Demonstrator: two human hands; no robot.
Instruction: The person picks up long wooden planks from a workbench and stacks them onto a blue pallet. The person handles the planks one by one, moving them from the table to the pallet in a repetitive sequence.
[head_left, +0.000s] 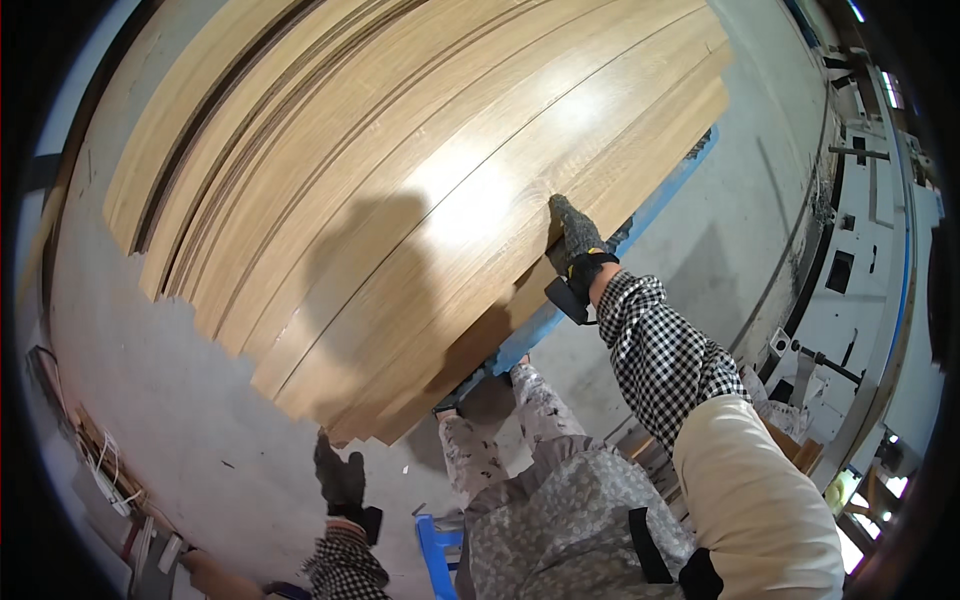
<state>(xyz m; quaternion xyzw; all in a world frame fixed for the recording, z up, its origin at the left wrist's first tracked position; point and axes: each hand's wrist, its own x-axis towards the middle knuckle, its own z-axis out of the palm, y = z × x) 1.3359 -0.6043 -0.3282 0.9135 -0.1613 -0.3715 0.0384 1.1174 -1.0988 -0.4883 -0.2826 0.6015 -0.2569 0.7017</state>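
Observation:
Long wood-grain planks (pixel 390 255) lie side by side in a wide stack, slanting from lower left to upper right. My right hand (pixel 575 228), in a dark grey glove, rests on the planks close to their near edge. Its fingers are stretched out together along the surface; the thumb is hard to make out. At the lower-left plank ends is my left hand (pixel 341 476), also gloved. Its fingers point at a plank corner, with the thumb held apart. Whether the fingertips touch that corner I cannot tell. Both wrists carry dark strapped devices.
Blue material (pixel 535 328) shows under the near edge of the stack. A blue plastic stool (pixel 437 555) stands by my legs. White machinery (pixel 850 260) runs along the right side. Cables and boards (pixel 110 475) lie at the lower left on the grey concrete floor (pixel 200 430).

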